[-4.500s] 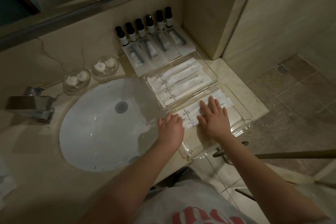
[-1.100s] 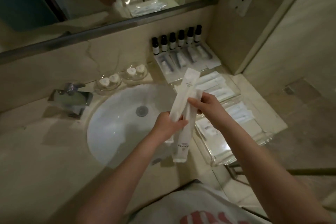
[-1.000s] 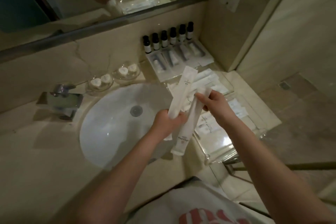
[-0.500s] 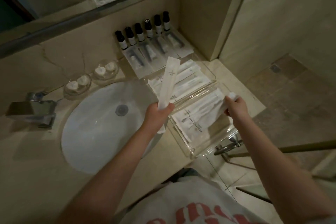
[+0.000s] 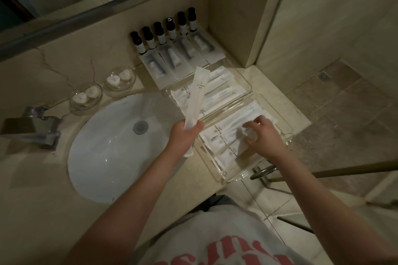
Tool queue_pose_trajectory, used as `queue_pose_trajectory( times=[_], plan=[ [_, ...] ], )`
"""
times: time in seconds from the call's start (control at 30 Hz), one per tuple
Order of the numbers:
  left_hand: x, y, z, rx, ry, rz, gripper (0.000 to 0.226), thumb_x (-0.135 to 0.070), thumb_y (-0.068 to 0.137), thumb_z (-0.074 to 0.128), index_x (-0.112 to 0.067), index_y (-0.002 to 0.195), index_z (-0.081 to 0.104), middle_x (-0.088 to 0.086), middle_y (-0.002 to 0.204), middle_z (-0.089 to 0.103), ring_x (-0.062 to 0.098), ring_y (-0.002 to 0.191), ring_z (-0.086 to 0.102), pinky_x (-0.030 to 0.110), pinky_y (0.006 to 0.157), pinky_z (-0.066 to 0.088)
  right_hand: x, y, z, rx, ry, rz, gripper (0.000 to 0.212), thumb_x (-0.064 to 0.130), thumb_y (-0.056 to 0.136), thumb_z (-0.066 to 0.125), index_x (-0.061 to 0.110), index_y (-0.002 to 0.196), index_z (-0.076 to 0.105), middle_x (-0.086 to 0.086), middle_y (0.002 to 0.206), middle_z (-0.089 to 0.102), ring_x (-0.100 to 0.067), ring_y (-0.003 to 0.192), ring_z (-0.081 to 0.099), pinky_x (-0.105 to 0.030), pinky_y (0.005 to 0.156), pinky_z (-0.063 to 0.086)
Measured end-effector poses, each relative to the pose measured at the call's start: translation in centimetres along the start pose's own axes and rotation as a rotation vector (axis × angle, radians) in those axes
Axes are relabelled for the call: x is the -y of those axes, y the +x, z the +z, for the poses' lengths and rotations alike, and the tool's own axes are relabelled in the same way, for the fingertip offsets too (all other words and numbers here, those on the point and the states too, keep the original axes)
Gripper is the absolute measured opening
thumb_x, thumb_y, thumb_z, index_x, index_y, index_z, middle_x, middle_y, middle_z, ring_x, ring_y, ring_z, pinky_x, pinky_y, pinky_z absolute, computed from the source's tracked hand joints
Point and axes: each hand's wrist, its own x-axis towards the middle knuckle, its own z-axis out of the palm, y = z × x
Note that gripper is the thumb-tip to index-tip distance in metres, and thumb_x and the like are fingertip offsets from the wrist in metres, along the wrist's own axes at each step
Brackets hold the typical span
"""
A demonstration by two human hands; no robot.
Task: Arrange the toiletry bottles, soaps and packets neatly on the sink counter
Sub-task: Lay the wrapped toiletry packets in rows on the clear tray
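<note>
Right hand (image 5: 262, 135) was down on the packets (image 5: 224, 129) in the near clear tray (image 5: 232, 178), fingers curled, honestly couldn't tell if it was pinching one. Left hand (image 5: 183, 135) clutched one long white packet (image 5: 197, 97), raised upright. Further back: second tray (image 5: 247, 87), then bottles (image 5: 160, 32) lined along the wall.

Your right hand (image 5: 261, 135) is blurred, so you can't tell whether it grips the packets (image 5: 224, 133) beneath it. Your left hand (image 5: 183, 135) covers part of the long packet (image 5: 197, 97); its print is too small to read.
</note>
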Motion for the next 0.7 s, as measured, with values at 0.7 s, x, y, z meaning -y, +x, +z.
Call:
queue_pose_trajectory(
  times=[0.7],
  plan=[
    [-0.5,-0.3,0.2,0.163,-0.269,-0.024,0.019,-0.02,0.094,0.049,-0.015,0.085,0.065,-0.001,0.071,0.057,0.013,0.069,0.053,0.029,0.076,0.041,4.4,0.3,0.9,-0.188,0.471,0.078,0.022,0.027,0.088,0.061,0.014,0.107,0.061,0.0,0.096,0.054,-0.013,0.078,0.052,-0.023,0.067,0.04]
  ],
)
